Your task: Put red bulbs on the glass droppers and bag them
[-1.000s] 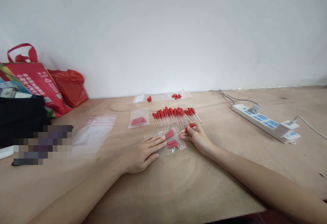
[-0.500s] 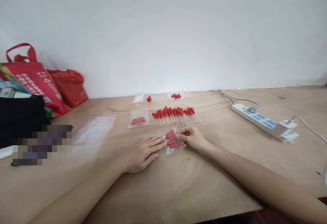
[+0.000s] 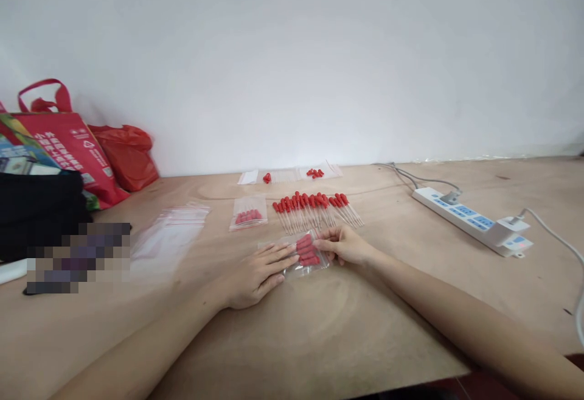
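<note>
A clear zip bag [image 3: 306, 261] with several red-bulbed droppers [image 3: 305, 243] lies flat in front of me, its opening toward the right. My left hand [image 3: 262, 273] rests palm down on the bag's left part, fingers stretched out, hiding the dropper stems. At the right edge, my right hand [image 3: 343, 245] pinches the bag's rim between thumb and forefinger. Just beyond is a row of loose glass droppers [image 3: 305, 203] with red bulbs. Left of that row sits another filled zip bag [image 3: 247, 211].
Flat plastic bags [image 3: 171, 235] are stacked at left, near a pixelated dark object [image 3: 77, 260]. Shopping bags [image 3: 73, 144] stand far left. More bags with red bulbs [image 3: 314, 173] lie by the wall. A power strip [image 3: 469, 217] with cords is at right.
My right thumb and fingers have shifted slightly left along the bag's edge. The left hand stays flat on the bag; the view has shifted a little.
</note>
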The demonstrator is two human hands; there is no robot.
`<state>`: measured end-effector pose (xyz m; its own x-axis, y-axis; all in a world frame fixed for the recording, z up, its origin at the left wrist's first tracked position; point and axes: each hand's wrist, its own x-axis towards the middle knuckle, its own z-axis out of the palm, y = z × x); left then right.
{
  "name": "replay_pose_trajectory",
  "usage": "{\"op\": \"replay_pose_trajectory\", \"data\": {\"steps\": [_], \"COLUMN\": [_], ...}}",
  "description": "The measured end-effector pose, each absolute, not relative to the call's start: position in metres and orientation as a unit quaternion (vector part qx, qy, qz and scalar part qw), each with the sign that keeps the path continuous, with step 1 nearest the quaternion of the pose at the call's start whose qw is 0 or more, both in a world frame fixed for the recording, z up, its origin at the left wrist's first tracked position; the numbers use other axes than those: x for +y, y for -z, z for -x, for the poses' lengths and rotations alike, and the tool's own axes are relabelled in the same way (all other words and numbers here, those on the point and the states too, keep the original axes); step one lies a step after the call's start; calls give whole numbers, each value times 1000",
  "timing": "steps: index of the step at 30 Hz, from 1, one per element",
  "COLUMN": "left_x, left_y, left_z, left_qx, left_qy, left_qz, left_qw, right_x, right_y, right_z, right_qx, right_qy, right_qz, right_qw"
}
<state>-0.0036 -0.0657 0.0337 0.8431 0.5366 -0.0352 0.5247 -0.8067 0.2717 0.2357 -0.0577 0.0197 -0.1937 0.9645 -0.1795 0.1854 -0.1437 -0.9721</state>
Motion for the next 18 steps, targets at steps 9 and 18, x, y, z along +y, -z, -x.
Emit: {"op": "replay_pose_trajectory", "data": {"steps": [9, 18], "left_x": [-67, -50], "left_y": [-34, -37], "left_z": [4, -9], "left_qx": [268, 375], "left_qy": [-68, -220], "left_qz": [-947, -873], "left_qw": [162, 220], "right_x": [-56, -56], "right_y": [-18, -18], "right_z": [-234, -235], "right_qx": [-563, -586], "right_qy": [-519, -550], "right_qz": [537, 506], "right_qw": [354, 314]}}
